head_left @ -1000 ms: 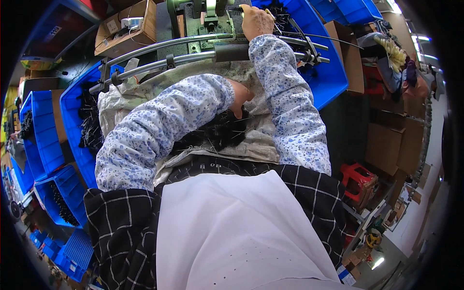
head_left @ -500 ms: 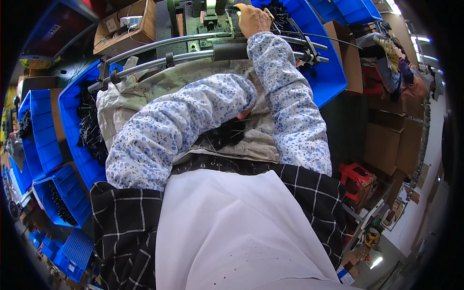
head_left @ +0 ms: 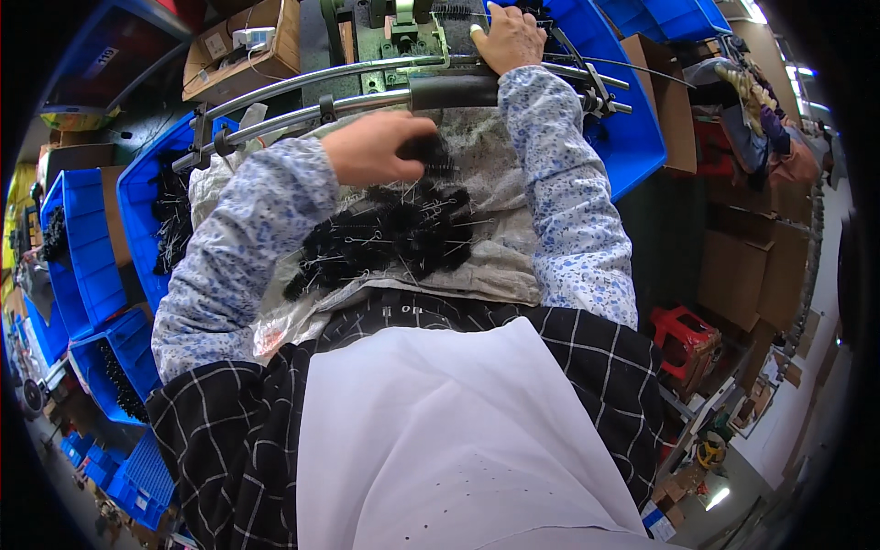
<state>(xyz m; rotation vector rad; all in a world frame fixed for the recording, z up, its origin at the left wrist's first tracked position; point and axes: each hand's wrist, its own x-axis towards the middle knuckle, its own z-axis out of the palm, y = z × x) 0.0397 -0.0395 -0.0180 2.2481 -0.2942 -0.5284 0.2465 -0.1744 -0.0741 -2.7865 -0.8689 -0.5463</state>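
Note:
My left hand [head_left: 374,147] is closed round a small black wire brush [head_left: 423,154], just this side of the machine's rails. Below it, a heap of black wire brushes [head_left: 399,229] with thin looped metal stems lies on a grey-white woven sack [head_left: 502,247] over my lap. My right hand [head_left: 513,38] is up at the dark metal machine [head_left: 371,81], fingers bent, a white cover on its thumb tip. The fingertips are at the end of another wire brush [head_left: 456,12], which lies crosswise in the machine; the exact grip is partly hidden.
Two curved metal rails [head_left: 302,117] with a dark sleeve cross in front of me. A blue bin [head_left: 142,215] of brushes stands left, another blue bin [head_left: 632,147] right. A cardboard box [head_left: 243,55] sits back left, a red stool [head_left: 683,344] at right. Another person [head_left: 770,137] sits far right.
My left hand has come up and left from behind its sleeve near my lap, now with a brush, uncovering the heap. The right hand has shifted slightly right, along with the brush beside it.

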